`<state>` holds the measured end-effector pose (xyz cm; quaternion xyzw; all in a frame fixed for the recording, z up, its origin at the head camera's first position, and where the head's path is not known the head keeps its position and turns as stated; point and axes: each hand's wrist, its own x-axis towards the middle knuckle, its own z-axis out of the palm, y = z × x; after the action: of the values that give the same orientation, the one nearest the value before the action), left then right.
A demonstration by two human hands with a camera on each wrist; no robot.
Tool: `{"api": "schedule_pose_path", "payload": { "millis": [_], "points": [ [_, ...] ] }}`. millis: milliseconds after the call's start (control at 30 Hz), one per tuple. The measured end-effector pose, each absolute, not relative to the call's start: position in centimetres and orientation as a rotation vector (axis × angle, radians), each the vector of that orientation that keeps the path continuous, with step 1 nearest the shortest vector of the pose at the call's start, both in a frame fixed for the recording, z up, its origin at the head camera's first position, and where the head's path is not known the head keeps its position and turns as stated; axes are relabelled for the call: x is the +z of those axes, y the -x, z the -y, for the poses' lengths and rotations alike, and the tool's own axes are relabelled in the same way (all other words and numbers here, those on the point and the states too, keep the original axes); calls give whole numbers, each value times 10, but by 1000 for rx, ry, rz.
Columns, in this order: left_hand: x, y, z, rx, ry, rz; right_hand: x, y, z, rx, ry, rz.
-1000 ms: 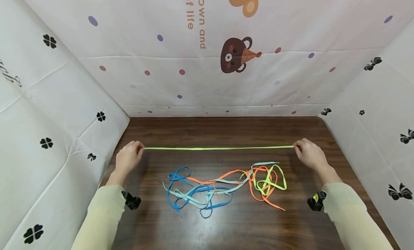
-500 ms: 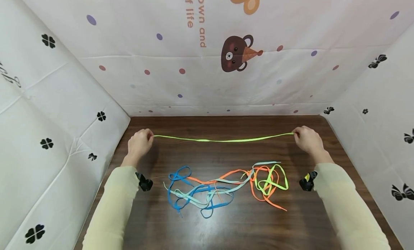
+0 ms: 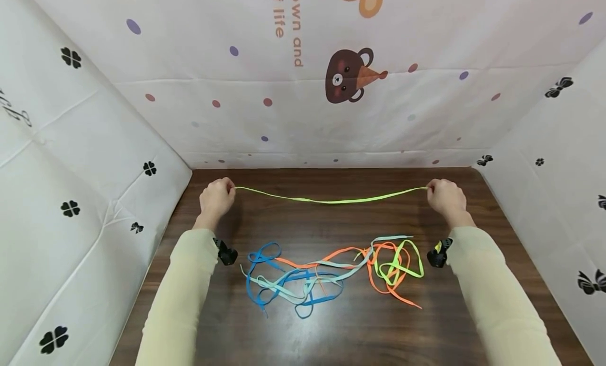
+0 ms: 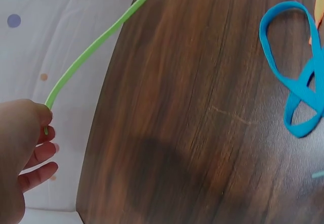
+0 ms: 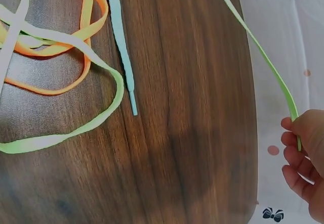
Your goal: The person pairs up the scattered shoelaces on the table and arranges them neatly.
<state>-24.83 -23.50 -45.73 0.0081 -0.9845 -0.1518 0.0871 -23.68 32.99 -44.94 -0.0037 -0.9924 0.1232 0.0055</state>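
My left fingers (image 4: 40, 176) and right fingers (image 5: 297, 183), closed in a pinch, each hold one end of the yellow-green lace (image 3: 341, 202); it sags over the table (image 3: 374, 337), beyond the tangled laces (image 3: 349, 248); a loosened pinch could drop an end.

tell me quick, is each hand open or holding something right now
Left hand: holding, pinches one end of a yellow-green lace.
Right hand: holding, pinches the other end of that yellow-green lace.

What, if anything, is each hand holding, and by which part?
One yellow-green lace, sagging between them: the left hand pinches one end, the right hand the other.
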Motion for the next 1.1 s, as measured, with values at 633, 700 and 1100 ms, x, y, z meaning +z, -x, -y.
{"api": "schedule_pose_path", "payload": {
  "millis": [633,700,1100],
  "points": [
    [-491,243,235,-499,-188,3029,-479,231,-325,445,84,3153],
    [-494,242,237,-530,-240,3024,-483,228,-326,457,93,3147],
    [-513,239,239,-675,-321,3063,-502,219,-335,516,113,3085]
  ]
}}
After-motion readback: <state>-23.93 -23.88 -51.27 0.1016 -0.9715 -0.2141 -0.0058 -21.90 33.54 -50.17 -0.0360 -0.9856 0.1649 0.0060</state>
